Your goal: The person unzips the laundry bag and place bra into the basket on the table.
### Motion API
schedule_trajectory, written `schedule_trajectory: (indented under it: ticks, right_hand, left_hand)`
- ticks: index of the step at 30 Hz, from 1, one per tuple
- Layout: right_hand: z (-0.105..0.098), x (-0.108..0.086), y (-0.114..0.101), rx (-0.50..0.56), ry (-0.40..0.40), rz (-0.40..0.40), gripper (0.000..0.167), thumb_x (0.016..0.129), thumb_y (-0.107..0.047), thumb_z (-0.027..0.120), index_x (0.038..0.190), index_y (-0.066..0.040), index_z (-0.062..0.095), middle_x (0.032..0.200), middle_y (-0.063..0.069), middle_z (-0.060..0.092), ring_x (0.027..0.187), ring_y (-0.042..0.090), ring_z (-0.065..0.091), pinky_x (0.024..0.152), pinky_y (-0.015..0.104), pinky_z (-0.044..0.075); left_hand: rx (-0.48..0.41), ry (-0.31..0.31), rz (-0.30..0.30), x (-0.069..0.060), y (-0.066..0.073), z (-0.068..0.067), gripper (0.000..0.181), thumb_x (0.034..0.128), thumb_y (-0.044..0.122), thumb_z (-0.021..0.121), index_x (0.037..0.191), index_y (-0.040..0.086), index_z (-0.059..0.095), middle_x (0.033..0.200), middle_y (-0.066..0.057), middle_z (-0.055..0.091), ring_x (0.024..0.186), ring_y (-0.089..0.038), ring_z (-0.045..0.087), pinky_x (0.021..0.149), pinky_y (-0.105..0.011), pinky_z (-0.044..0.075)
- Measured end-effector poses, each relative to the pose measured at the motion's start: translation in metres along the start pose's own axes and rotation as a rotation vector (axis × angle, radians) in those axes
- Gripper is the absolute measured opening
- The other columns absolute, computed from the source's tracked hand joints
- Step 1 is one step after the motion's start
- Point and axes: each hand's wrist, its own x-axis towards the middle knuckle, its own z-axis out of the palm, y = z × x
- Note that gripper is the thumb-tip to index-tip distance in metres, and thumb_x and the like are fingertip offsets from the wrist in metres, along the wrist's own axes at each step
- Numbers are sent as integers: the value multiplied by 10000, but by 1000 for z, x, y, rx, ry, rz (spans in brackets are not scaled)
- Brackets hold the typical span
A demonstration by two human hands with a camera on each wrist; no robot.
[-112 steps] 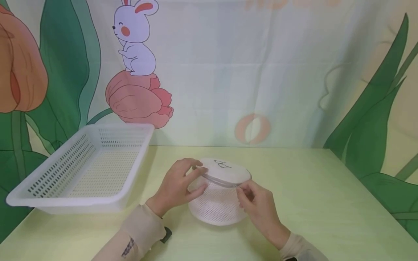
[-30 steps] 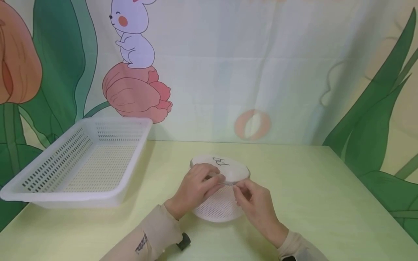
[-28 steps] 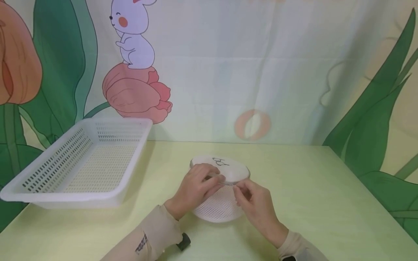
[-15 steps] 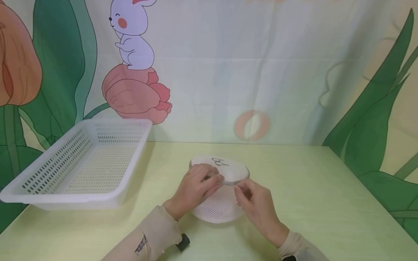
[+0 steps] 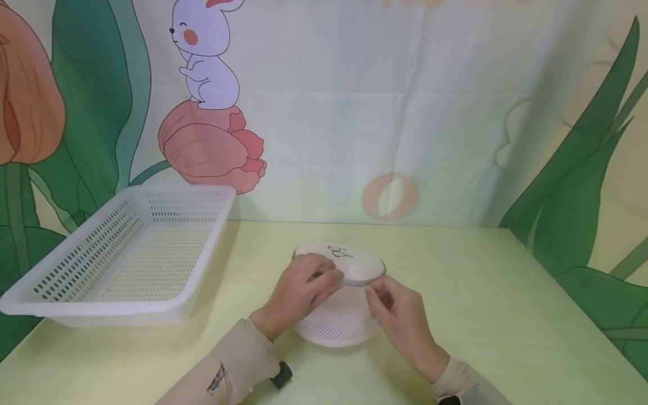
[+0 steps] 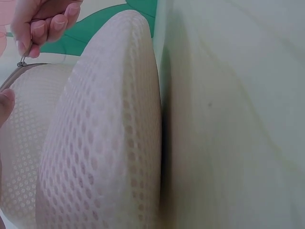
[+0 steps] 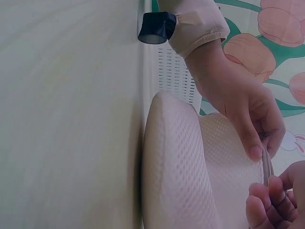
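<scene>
A round white mesh laundry bag (image 5: 336, 323) stands on the table, its pale lid (image 5: 361, 264) marked with a dark line drawing. A grey zipper (image 7: 268, 164) runs around the lid's edge. My left hand (image 5: 301, 289) pinches the zippered rim at the front between thumb and fingers, as the right wrist view shows. Just right of it, my right hand (image 5: 402, 318) pinches the small metal zipper pull (image 6: 22, 63), seen in the left wrist view. The mesh wall bulges below both hands. What the bag holds inside cannot be made out.
A white plastic basket (image 5: 205, 281) with slotted walls stands at the left of the pale green table (image 5: 496, 315). Behind the table hangs a cloth backdrop (image 5: 324, 124) printed with a rabbit and flowers. A dark wristband piece (image 5: 281, 375) sits under my left cuff.
Since the earliest frame my left hand has shifted from the lid's left side to its front rim, nearer the right hand. Over the last second both hands stay almost still.
</scene>
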Motion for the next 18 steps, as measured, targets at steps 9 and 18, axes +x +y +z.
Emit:
schedule_trajectory:
  ticks: [9,18]
  right_hand:
    - [-2,2,1,-7,3,9,87,862,-3,639,803,-63,620,603,-30,589,519,-28,493,435,200,441]
    - [-3,2,2,-8,1,13,77,864,-3,636,811,-58,623,612,-24,596,528,-25,503,442,200,447]
  left_hand:
    - [3,14,8,-1,-3,-1,129,914,228,650,937,102,643,954,-37,630,918,-181,619,778,-295,514]
    - [-10,-9,-11,-2,-4,-2,118,904,216,661,943,106,647,968,-32,633,926,-176,612,772,-280,507]
